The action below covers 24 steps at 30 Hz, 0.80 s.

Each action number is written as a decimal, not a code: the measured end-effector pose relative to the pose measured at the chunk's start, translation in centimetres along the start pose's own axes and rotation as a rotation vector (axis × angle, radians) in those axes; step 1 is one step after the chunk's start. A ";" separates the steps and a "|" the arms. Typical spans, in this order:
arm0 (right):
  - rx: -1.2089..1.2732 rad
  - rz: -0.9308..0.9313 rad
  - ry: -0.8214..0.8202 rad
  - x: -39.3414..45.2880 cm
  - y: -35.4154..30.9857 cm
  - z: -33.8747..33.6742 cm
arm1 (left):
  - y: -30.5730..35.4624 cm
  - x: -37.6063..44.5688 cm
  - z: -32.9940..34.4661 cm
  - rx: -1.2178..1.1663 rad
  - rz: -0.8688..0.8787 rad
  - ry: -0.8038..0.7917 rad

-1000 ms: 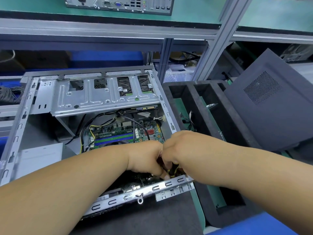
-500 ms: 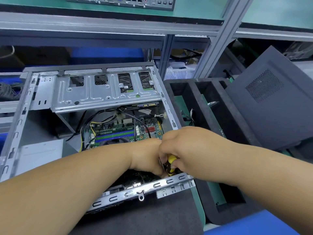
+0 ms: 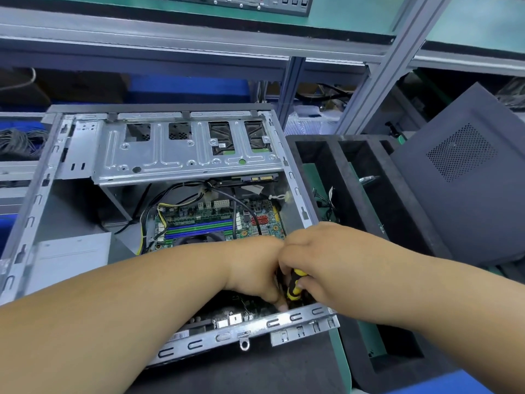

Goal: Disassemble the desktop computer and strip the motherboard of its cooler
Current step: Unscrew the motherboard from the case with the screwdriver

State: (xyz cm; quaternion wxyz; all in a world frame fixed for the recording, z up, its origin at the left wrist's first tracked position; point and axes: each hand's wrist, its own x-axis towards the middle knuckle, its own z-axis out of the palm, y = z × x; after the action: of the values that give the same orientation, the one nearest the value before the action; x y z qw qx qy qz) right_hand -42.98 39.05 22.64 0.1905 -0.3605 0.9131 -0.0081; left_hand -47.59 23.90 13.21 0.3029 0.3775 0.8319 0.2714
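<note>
Both hands down in the open desktop case, lying on its side on the tabletop. My right hand has a closed grip around the yellow-and-black screwdriver, handle showing between the fingers, tip hidden. My left hand is right against it, fingers curled down by the shaft near the case's near rail; can't tell if that grip holds anything. Motherboard sits in the case floor, blue and green RAM slots visible past my wrists. Dark round edge of the cooler peeks out just above my left forearm, mostly covered. Drive cage spans the far half of the case. Black foam tray just right of the case, with the grey side panel leaning over its right side.
</note>
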 end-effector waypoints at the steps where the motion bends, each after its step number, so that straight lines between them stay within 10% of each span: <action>1: -0.002 -0.006 -0.003 0.0 0.2 0.0 | -0.1 -0.1 -0.4 0.037 0.020 0.009; 24: -0.126 -0.056 -0.192 1.7 0.6 -0.7 | -2.1 0.0 -1.7 0.406 0.058 -0.012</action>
State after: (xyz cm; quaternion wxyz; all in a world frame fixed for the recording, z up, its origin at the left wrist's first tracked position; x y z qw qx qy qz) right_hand -44.74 38.25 22.57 0.2538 -0.3961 0.8789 0.0785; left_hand -49.81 22.35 12.87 0.2177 0.4563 0.8564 0.1047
